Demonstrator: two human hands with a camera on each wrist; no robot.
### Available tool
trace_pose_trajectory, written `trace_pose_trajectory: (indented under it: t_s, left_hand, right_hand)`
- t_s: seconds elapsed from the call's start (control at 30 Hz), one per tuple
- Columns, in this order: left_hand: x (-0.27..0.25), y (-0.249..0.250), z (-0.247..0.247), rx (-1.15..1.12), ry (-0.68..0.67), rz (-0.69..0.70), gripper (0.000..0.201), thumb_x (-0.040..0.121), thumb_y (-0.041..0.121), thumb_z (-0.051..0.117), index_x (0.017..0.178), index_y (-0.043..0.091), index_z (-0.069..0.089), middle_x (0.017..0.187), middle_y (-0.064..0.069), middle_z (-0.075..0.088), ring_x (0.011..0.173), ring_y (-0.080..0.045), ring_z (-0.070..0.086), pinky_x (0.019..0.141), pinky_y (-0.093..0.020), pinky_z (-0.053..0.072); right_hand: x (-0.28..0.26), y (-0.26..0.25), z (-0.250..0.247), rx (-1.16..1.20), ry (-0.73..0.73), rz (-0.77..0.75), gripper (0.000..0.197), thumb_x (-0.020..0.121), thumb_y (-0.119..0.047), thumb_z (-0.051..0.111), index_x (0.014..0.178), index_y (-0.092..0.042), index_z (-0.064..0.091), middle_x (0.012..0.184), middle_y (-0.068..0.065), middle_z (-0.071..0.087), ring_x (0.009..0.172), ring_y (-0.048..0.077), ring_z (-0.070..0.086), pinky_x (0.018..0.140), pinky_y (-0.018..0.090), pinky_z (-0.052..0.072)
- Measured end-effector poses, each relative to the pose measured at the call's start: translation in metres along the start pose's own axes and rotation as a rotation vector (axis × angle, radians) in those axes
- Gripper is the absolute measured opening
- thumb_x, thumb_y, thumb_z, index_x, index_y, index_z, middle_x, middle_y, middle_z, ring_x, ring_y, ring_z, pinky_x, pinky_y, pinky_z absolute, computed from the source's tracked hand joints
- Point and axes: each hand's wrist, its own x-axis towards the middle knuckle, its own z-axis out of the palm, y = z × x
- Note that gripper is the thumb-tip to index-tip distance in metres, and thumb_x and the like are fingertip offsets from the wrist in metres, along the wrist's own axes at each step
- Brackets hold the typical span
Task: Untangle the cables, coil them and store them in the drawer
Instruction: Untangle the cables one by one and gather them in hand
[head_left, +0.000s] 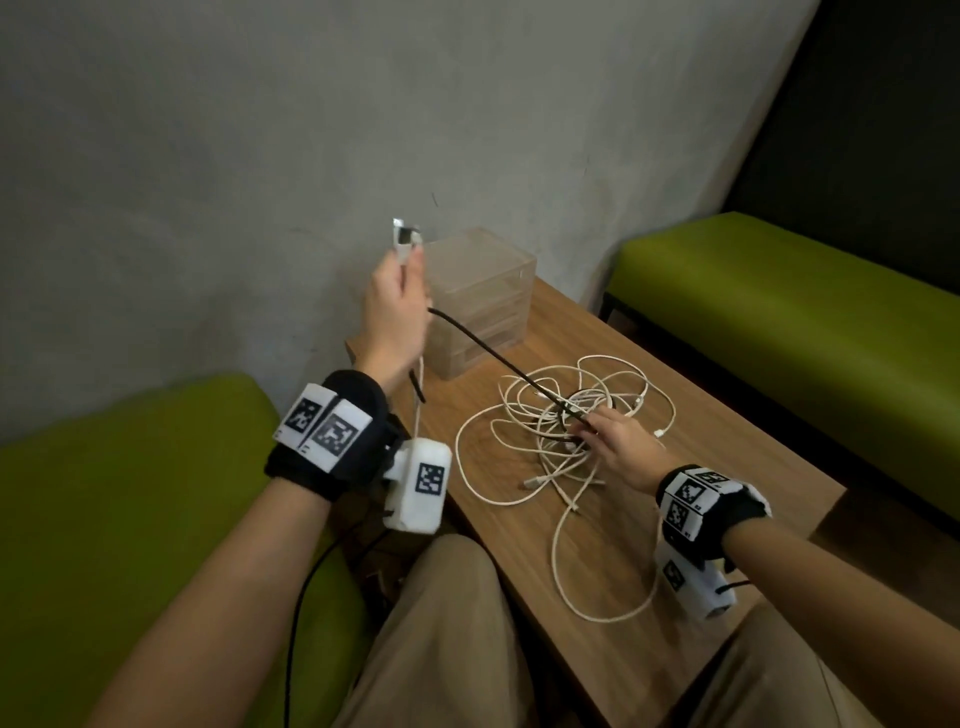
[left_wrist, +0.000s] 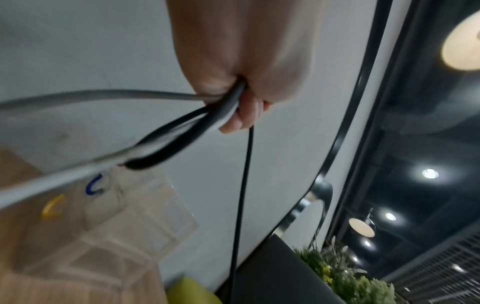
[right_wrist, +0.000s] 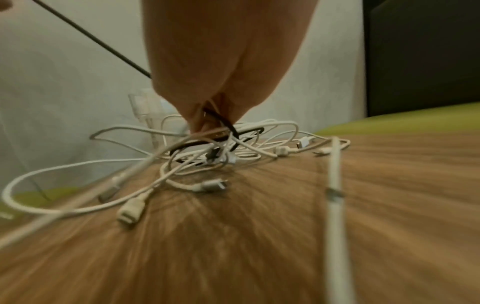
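A tangle of white cables (head_left: 561, 415) lies on the wooden table (head_left: 675, 545), with a black cable (head_left: 488, 353) stretched taut up and to the left out of it. My left hand (head_left: 397, 306) is raised in front of the clear drawer unit (head_left: 478, 296) and grips the black cable together with a white cable, whose plug (head_left: 402, 241) sticks up above the fingers. In the left wrist view both cables (left_wrist: 207, 121) run out of the closed fist (left_wrist: 241, 86). My right hand (head_left: 618, 447) rests on the tangle and pinches the black cable (right_wrist: 223, 123) there.
The clear drawer unit stands at the table's far left corner against a grey wall; its drawers look closed. Green benches (head_left: 779, 301) flank the table right and left (head_left: 130, 493). Loose white plugs (right_wrist: 132, 209) lie around the tangle.
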Motion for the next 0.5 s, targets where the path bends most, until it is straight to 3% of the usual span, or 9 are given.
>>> trace_pose_trajectory:
  t_s: [0.07,0.13,0.23,0.33,0.4,0.5]
  left_hand:
    - [0.003,-0.002,-0.005,0.112,0.030,0.041,0.034,0.099,0.026,0.033,0.066,0.025,0.038,0.059,0.004,0.041,0.053,-0.015,0.042,0.051,-0.027,0.033]
    - [0.000,-0.005,-0.005,0.382,-0.052,0.054,0.031,0.100,0.025,0.033,0.070,0.019,0.041,0.062,0.007,0.041,0.054,-0.008,0.038,0.050,-0.022,0.027]
    - [-0.012,-0.010,0.001,0.650,-0.175,0.115,0.028,0.100,0.023,0.032,0.091,0.005,0.052,0.081,-0.001,0.044,0.071,-0.014,0.043,0.067,-0.017,0.025]
    - [-0.028,-0.013,0.016,0.770,-0.262,0.273,0.031,0.098,0.022,0.032,0.114,0.004,0.051,0.116,-0.009,0.049,0.103,-0.019,0.049,0.093,-0.031,0.034]
    - [-0.043,-0.012,0.030,0.881,-0.401,0.412,0.033,0.096,0.021,0.031,0.120,0.007,0.050,0.130,-0.008,0.047,0.121,-0.019,0.043,0.109,-0.039,0.025]
    - [-0.062,-0.016,0.052,0.960,-0.677,0.568,0.031,0.097,0.021,0.035,0.120,0.008,0.051,0.147,-0.006,0.033,0.138,-0.017,0.023,0.116,-0.047,0.006]
  right_hand:
    - [0.002,-0.001,-0.005,0.015,0.005,0.008,0.024,0.097,-0.014,0.041,0.099,-0.001,0.062,0.098,0.013,0.061,0.091,0.025,0.055,0.083,0.029,0.041]
    - [0.005,-0.006,-0.011,0.039,0.062,0.004,0.024,0.097,-0.014,0.042,0.093,-0.002,0.062,0.094,0.013,0.064,0.087,0.026,0.058,0.081,0.032,0.044]
    - [0.008,-0.014,-0.016,0.012,0.036,-0.007,0.024,0.097,-0.016,0.042,0.095,-0.003,0.061,0.094,0.011,0.063,0.086,0.022,0.056,0.077,0.028,0.041]
    - [0.012,-0.022,-0.017,-0.050,-0.018,0.029,0.026,0.098,-0.020,0.039,0.095,-0.004,0.059,0.096,0.012,0.062,0.087,0.023,0.056,0.074,0.027,0.038]
    - [0.015,-0.027,-0.017,-0.063,-0.016,0.054,0.028,0.099,-0.021,0.038,0.096,-0.002,0.058,0.097,0.012,0.062,0.088,0.025,0.057,0.075,0.030,0.041]
    - [0.017,-0.031,-0.016,-0.074,0.010,0.050,0.025,0.097,-0.018,0.039,0.098,-0.002,0.059,0.098,0.014,0.063,0.089,0.029,0.060,0.078,0.038,0.047]
